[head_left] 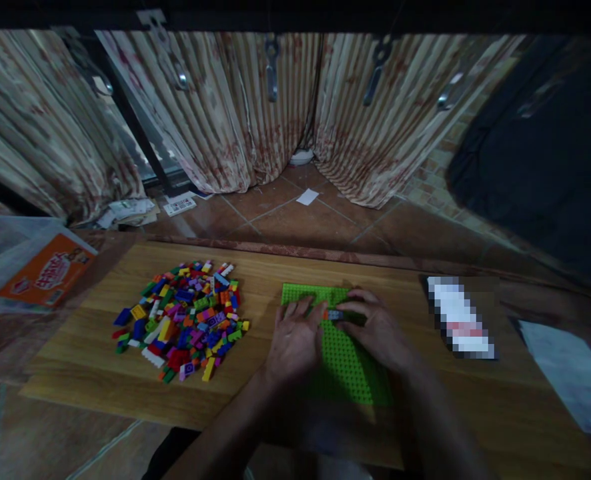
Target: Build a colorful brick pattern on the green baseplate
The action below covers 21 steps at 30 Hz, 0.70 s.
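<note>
A green studded baseplate (348, 360) lies on the wooden table beneath both my hands. On its upper part sits a small group of toy bricks, a grey-blue brick (333, 315) with a bit of orange at its left end. My right hand (375, 330) has its thumb and forefinger around the right end of the grey-blue brick. Resting over the plate's left edge, my left hand (295, 337) has its fingers laid out flat and its thumb beside the orange end. Whether that thumb touches the orange piece I cannot tell.
A pile of mixed coloured bricks (190, 317) spreads over the left of the wooden table (255, 387). On the right lies a blurred-out flat object (460, 320), with a pale sheet (565, 373) beyond. A clear bag with an orange label (48, 270) is at far left.
</note>
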Available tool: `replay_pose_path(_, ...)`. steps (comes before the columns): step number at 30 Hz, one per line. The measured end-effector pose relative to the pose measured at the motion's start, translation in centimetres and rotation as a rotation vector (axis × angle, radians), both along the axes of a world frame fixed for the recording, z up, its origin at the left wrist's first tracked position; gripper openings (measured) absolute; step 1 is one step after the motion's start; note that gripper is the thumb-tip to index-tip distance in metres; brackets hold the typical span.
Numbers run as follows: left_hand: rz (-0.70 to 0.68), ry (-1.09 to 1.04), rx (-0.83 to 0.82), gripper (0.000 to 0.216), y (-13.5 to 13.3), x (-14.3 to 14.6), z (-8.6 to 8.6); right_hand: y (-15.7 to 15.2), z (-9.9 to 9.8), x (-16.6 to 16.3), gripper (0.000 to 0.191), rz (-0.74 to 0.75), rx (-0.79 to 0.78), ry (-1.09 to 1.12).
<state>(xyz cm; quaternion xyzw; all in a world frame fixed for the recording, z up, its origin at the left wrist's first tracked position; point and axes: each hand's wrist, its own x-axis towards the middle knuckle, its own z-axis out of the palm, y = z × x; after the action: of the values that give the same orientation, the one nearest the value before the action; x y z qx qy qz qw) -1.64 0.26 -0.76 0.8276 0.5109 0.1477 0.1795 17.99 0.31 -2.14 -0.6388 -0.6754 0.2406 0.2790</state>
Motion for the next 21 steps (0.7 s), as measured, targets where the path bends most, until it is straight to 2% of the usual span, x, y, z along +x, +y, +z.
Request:
replay_pose_path(3,0.059,-0.085,-0.019,0.047,0.7,-0.7,0.5,-0.2,0.7,0.3,0.026,-0.027,-0.008,0.039)
replay_pose_path(10,0.168,-0.139,-0.023,0.038,2.0,-2.4,1.1,-0.2,1.8,0.7,0.021,-0.224,-0.047,0.047)
replay_pose_path(17,0.173,-0.108,-0.093,0.027,1.8,-2.2,1.3,-0.3,1.8,-0.7,0.020,-0.160,-0.038,0.064)
replay_pose_path(21,0.137,-0.116,-0.073,0.025,1.7,-1.8,1.3,-0.2,1.5,-1.4,0.019,-0.126,-0.039,0.089)
